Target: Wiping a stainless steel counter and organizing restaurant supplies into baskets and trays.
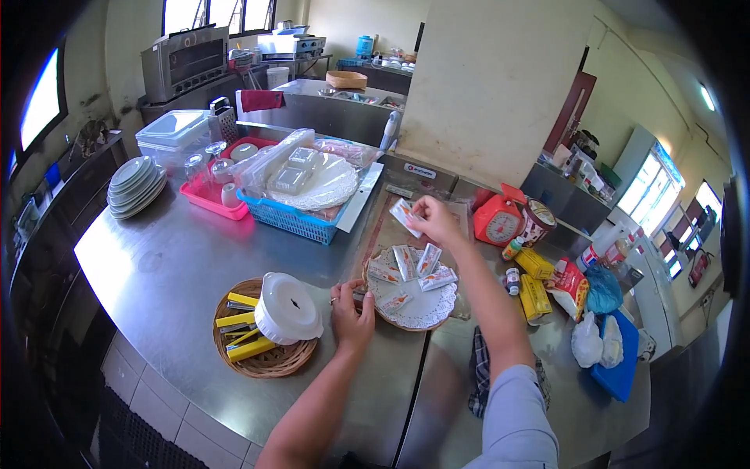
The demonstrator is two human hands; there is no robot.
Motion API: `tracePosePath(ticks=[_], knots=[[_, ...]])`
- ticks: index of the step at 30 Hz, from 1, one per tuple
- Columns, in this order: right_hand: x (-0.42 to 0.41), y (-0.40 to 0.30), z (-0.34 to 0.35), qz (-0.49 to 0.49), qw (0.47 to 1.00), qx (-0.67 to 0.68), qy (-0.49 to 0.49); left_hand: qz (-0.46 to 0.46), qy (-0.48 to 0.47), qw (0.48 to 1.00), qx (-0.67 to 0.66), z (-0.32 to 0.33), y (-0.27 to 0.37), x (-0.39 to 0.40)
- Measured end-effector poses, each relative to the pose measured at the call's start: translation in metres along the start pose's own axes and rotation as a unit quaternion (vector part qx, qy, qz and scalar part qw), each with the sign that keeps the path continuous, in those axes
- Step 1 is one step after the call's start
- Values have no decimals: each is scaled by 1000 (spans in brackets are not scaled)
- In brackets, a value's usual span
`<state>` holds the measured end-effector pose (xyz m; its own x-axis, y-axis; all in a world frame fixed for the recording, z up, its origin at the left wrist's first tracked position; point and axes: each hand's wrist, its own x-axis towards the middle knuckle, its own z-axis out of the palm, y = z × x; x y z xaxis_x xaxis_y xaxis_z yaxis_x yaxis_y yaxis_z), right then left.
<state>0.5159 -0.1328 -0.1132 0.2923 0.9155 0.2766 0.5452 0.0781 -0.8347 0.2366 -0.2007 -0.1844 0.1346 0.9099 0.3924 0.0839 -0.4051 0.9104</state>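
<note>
My right hand (434, 221) pinches a small white-and-orange wrapped packet (404, 216) above the far edge of a round basket. The basket (404, 325) is lined with a white lace paper doily (430, 305), on which several similar wrapped packets (404, 262) lie fanned out. My left hand (353, 313) rests at the left side of this basket, fingers at its rim; whether they grip it is hard to tell. Left of that hand, a wicker basket (287, 364) holds yellow staplers or similar yellow tools (251, 348) and a white lidded plastic container (290, 308).
A blue plastic basket (287, 221) with doilies and clear packs stands behind, beside a pink tray (214, 202) with glasses and a stack of plates (136, 186). To the right are a red kitchen scale (498, 220), yellow boxes (534, 296) and a blue board (618, 375).
</note>
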Motion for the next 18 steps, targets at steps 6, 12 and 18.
tracePosePath(ticks=[6, 12, 18], knots=[[-121, -57, -63, 115, 986, -17, -119, 6, -2, 999, 36, 4, -2, 0], [-170, -33, -63, 129, 981, -29, -138, -8, -9, 999, 40, 1, 4, 1], [-170, -37, -47, 90, 979, -112, -142, -18, -5, 1000, 21, 3, -6, 0]])
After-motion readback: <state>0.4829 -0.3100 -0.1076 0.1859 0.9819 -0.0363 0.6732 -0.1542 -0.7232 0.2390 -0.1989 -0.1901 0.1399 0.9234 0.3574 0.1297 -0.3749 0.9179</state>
